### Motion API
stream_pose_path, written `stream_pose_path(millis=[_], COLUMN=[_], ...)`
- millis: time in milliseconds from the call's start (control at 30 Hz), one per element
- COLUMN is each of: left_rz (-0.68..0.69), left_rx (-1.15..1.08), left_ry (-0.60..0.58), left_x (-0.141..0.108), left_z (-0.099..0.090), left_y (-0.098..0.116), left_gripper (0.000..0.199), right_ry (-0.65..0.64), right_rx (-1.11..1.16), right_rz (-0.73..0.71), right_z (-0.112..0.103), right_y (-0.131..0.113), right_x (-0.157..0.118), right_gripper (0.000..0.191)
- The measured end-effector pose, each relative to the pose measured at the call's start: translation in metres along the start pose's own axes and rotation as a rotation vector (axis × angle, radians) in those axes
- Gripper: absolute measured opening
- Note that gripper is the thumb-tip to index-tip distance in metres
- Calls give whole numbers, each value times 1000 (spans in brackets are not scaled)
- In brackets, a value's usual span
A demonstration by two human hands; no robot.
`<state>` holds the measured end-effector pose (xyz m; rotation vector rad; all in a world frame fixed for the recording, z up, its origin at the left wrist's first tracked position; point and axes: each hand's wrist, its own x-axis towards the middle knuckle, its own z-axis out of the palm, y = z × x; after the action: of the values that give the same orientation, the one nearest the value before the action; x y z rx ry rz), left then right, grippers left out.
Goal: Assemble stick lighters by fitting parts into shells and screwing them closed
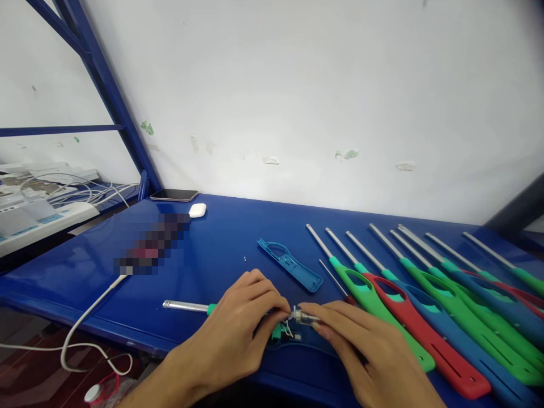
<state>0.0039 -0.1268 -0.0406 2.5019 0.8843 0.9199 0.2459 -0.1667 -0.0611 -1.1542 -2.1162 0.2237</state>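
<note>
Clamped between thumb and fingers of the right hand [365, 340] is a transparent cylindrical part [304, 317], held just above the blue table [238, 238]; thumb and forefinger of the left hand [244, 323] are drawn together at its near end, and what lies between them cannot be told. Table paint is smooth and glossy. Behind the hands lies a blue half-shell [291, 266], moulded plastic with a loop opening at one end and its ribbed inner side up. Slim steel shows on the screwdriver [334, 277], its red handle partly covered by the right hand. Long-necked lighters [382, 311], in green, red and blue, lie in a slanted row to the right, the nearest close to that hand. Farther left are a white case [198, 211], a phone [174, 195] and a white cable [91, 314]. Below the fingers, the opened lighter shows a silver tube [186, 306], a green plastic piece [277, 332] and a thin white wire [288, 327]; the left hand hides its middle.
</note>
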Motion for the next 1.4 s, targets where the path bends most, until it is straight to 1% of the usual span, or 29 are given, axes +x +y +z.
stream_pose_path(millis=[133, 233, 367, 567, 833, 900, 1067, 1400], left_rz=[9, 28, 58, 98, 122, 115, 84, 127], left_rx=[23, 28, 14, 21, 22, 21, 10, 6], left_ry=[62, 103, 102, 106, 117, 129, 164, 130], left_x=[-1, -1, -1, 0, 1, 1, 2, 1], left_z=[2, 4, 4, 3, 3, 4, 3, 4], left_y=[0, -1, -1, 0, -1, -2, -3, -3], left_gripper=[13, 13, 13, 14, 16, 14, 14, 13], right_ry=[70, 108, 125, 115, 135, 141, 142, 103], right_rx=[-32, -63, -78, -90, -140, -141, -126, -82], right_rz=[34, -3, -55, -79, -165, -143, -37, -67], right_z=[-1, -3, -6, -4, 0, 0, -2, 0], right_y=[-3, -5, -3, 0, 2, 0, -3, 0], right_x=[1, 4, 4, 2, 3, 3, 1, 2], right_gripper=[30, 26, 28, 34, 34, 32, 28, 31])
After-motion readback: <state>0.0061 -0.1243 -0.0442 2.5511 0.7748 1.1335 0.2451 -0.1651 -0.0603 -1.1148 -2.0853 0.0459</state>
